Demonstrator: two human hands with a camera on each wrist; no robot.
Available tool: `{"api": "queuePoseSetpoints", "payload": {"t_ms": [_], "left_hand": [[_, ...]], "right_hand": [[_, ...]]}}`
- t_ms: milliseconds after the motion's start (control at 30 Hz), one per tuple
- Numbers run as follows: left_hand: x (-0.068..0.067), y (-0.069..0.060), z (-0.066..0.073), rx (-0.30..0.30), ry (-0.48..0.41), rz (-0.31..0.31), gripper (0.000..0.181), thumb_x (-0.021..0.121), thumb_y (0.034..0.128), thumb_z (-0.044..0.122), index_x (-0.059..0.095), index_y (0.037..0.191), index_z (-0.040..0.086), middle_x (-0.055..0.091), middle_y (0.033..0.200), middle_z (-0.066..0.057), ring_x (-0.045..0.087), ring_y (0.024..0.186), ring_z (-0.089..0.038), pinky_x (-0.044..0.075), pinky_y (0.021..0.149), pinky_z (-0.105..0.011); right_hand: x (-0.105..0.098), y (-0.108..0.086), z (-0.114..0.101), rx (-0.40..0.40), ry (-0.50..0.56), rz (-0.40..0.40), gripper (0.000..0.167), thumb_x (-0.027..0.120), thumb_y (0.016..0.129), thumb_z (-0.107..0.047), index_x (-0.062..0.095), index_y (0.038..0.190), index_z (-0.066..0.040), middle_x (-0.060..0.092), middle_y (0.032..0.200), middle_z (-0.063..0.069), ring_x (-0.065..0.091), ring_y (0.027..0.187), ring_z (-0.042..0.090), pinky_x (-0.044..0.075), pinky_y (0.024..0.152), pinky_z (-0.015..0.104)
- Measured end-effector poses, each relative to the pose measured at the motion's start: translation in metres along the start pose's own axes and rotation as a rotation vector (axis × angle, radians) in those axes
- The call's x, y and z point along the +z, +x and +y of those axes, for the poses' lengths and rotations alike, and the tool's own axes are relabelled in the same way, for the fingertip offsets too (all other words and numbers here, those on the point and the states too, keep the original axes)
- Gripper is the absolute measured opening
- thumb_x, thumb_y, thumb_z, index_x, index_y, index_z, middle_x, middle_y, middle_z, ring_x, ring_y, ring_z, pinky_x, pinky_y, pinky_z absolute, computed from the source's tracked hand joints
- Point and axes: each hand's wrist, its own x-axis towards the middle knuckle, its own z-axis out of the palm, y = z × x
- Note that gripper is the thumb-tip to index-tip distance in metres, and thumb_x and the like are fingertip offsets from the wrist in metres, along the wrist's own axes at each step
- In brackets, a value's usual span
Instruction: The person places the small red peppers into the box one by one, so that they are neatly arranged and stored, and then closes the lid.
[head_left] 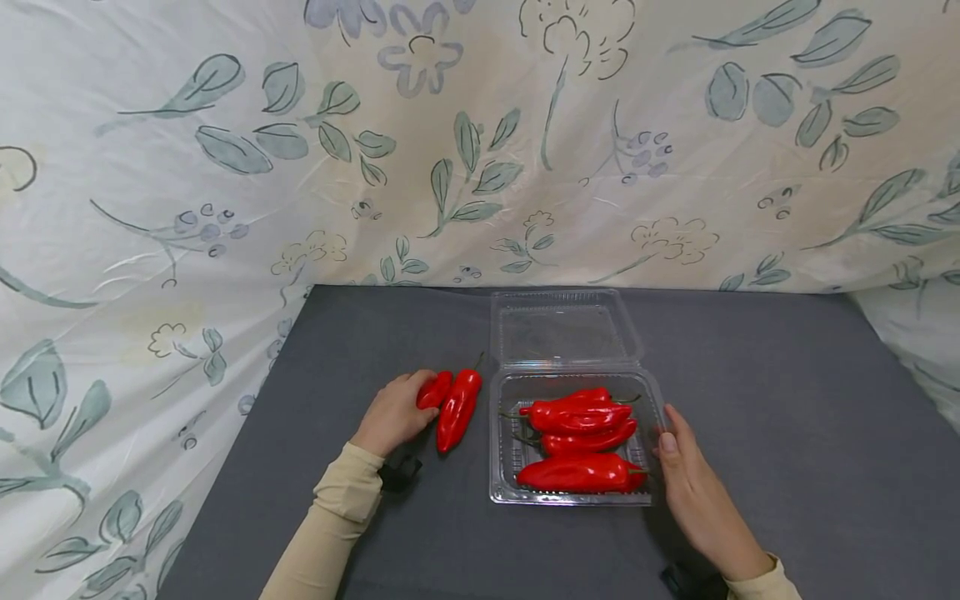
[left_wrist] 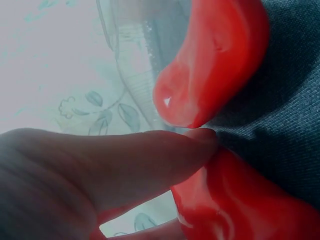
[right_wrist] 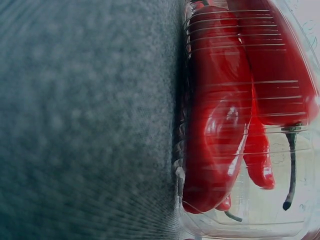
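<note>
My left hand (head_left: 393, 414) grips a red pepper (head_left: 435, 390) left of the container; in the left wrist view, the thumb lies along this pepper (left_wrist: 250, 205). Just to its right on the cloth lies another red pepper (head_left: 459, 410), its stem pointing away. A clear plastic clamshell container (head_left: 495, 492) stands with its lid (head_left: 566, 329) folded back flat. Several red peppers (head_left: 581, 473) lie sideways inside it, also seen through the ribbed wall in the right wrist view. My right hand (head_left: 693, 492) holds the container's right rim, thumb on top; its other fingers are partly hidden.
A dark grey cloth (head_left: 765, 400) covers the table. Behind it and at the sides hangs a white fabric (head_left: 480, 192) with leaf and flower prints. A dark wrist camera (head_left: 400, 472) sits beneath the left wrist.
</note>
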Motion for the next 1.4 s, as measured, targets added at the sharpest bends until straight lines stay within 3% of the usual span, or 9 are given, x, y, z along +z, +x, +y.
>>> {"api": "queuePoseSetpoints", "payload": {"t_ms": [800, 1000, 1400], "left_hand": [[-0.018, -0.008, 0.012, 0.052, -0.088, 0.134, 0.049, 0.074, 0.0796, 0.015, 0.059, 0.126, 0.011, 0.063, 0.109, -0.015, 0.059, 0.084, -0.026, 0.055, 0.068, -0.037], [-0.023, -0.010, 0.018, 0.093, -0.105, 0.186, 0.048, 0.074, 0.0797, 0.013, 0.059, 0.126, 0.011, 0.063, 0.107, -0.014, 0.060, 0.083, -0.025, 0.055, 0.065, -0.035], [-0.030, -0.020, 0.040, 0.153, -0.109, 0.216, 0.055, 0.079, 0.0759, 0.014, 0.058, 0.126, 0.011, 0.062, 0.112, -0.012, 0.061, 0.087, -0.024, 0.058, 0.068, -0.038]], "right_hand": [[-0.001, 0.000, 0.000, -0.020, 0.000, -0.002, 0.056, 0.026, 0.105, -0.030, 0.011, 0.152, -0.004, 0.036, 0.143, 0.033, 0.053, 0.117, 0.047, 0.036, 0.095, 0.065], [-0.002, 0.001, 0.000, -0.020, 0.006, -0.005, 0.056, 0.026, 0.105, -0.030, 0.011, 0.152, -0.003, 0.036, 0.142, 0.033, 0.053, 0.116, 0.048, 0.036, 0.095, 0.065], [-0.002, 0.000, 0.000, -0.008, 0.003, -0.023, 0.058, 0.026, 0.105, -0.033, 0.008, 0.152, -0.003, 0.034, 0.143, 0.033, 0.051, 0.118, 0.049, 0.035, 0.095, 0.066]]}}
